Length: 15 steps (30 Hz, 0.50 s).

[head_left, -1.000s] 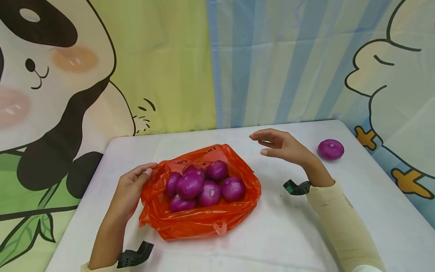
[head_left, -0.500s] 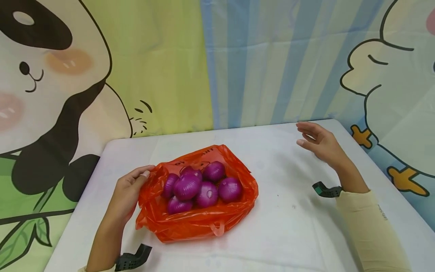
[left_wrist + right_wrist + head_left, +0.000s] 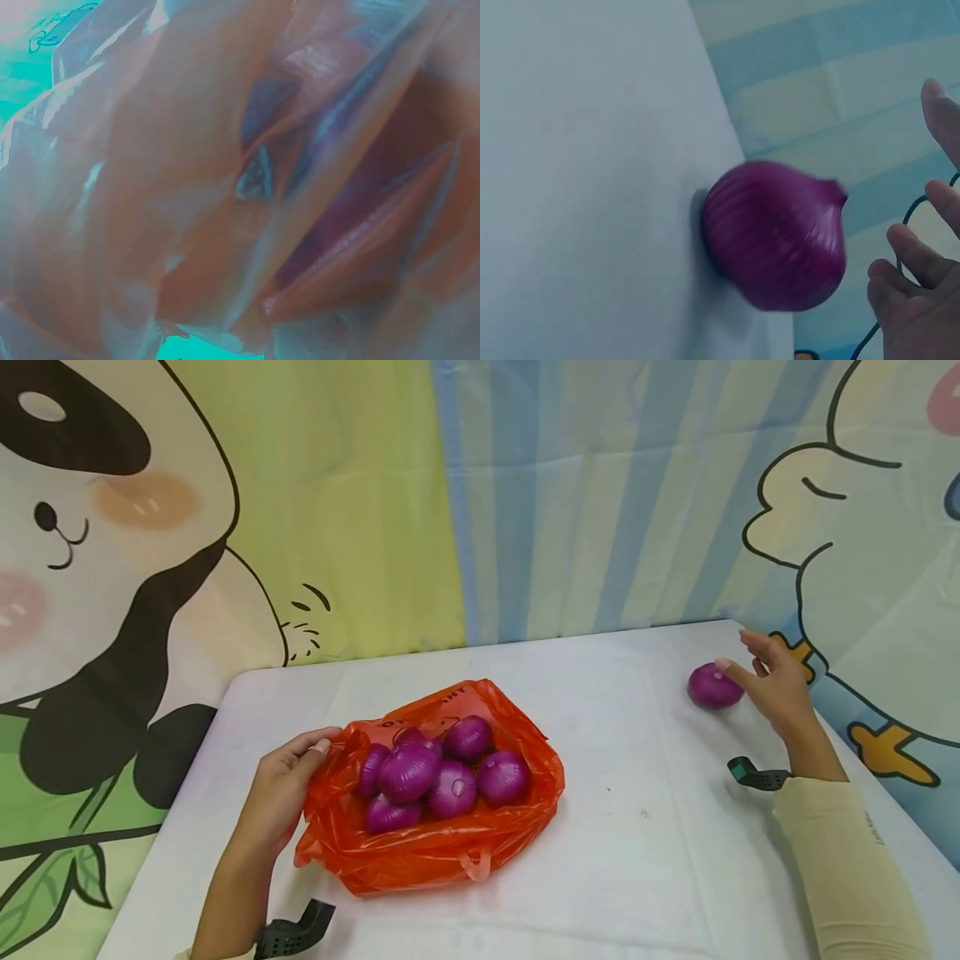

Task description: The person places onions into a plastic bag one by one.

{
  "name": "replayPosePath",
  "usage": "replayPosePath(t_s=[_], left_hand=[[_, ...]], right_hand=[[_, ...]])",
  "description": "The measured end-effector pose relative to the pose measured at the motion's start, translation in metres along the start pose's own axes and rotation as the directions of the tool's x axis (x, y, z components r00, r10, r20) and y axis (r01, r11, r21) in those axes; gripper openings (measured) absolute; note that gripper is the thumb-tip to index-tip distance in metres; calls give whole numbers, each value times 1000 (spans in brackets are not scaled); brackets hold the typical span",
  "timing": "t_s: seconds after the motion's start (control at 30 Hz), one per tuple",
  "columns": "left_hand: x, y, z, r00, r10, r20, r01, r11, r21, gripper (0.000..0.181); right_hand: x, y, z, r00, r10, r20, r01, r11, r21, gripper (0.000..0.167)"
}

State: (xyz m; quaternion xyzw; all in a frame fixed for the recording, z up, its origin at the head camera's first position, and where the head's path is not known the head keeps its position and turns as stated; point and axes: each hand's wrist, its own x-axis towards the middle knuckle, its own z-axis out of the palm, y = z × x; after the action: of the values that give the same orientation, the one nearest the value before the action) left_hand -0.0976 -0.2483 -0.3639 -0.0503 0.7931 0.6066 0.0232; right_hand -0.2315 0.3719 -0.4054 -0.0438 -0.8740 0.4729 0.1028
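Observation:
A red plastic bag (image 3: 420, 864) with printed letters lies wide-mouthed on the table, holding several purple onions (image 3: 452, 789). My left hand (image 3: 281, 781) pinches the bag's left rim between thumb and fingers. Crumpled bag film (image 3: 195, 150) fills the left wrist view, so those fingers are hidden there. A single onion (image 3: 712, 686) sits near the table's far right corner. Beside it is my right hand (image 3: 780, 687), fingers spread and apart from one another. In the right wrist view a gap shows between this onion (image 3: 776, 236) and the fingers.
A white cloth covers the table (image 3: 622, 877); its right edge runs close by the lone onion. Behind stands a printed curtain (image 3: 360, 510) with a panda and stripes. Each wrist wears a dark camera mount (image 3: 757, 774).
My right hand has moved right, away from the bag and across to the lone onion. The left hand keeps its hold on the bag rim. The head view has shifted slightly.

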Motion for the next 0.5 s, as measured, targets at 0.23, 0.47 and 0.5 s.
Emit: replayPosePath(t_s=[0.23, 0.47, 0.5], left_hand=[[0, -1, -1, 1000, -7, 3, 7, 1000, 7, 51], [0, -1, -1, 1000, -11, 4, 11, 1000, 10, 51], [1, 0, -1, 1000, -10, 3, 10, 1000, 9, 51]], right_hand=[[4, 16, 7, 990, 91, 111, -86, 995, -50, 93], [6, 23, 16, 979, 133, 154, -115, 986, -121, 96], [6, 24, 18, 978, 137, 156, -117, 984, -133, 93]])
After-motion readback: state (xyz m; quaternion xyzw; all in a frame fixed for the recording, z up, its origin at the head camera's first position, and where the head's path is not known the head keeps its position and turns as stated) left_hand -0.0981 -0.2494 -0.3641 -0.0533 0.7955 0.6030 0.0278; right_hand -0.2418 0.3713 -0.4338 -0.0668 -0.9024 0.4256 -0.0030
